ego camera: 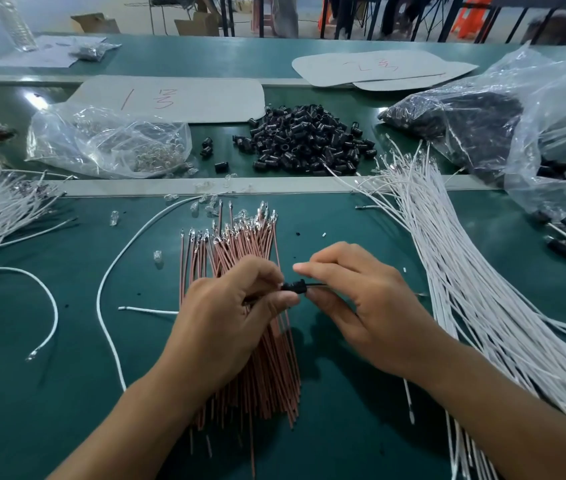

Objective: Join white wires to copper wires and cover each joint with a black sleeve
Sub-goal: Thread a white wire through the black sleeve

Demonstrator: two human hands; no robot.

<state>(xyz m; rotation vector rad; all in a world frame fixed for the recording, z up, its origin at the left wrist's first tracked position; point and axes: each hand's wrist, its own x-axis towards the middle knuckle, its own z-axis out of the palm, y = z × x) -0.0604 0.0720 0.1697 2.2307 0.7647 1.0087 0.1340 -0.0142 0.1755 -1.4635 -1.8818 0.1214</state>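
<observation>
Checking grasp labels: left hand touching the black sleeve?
Touching. Head view: the left hand pinches the sleeve at its left end between thumb and forefinger; the right hand grips its wire.

Dark green tabletop point(350, 420). The copper wires point(267, 375) are pinkish-brown with silvery tips; right of them, white wires point(465, 289); beyond them, glossy black sleeves point(309, 140) and a grey card point(205, 98) marked in red.
</observation>
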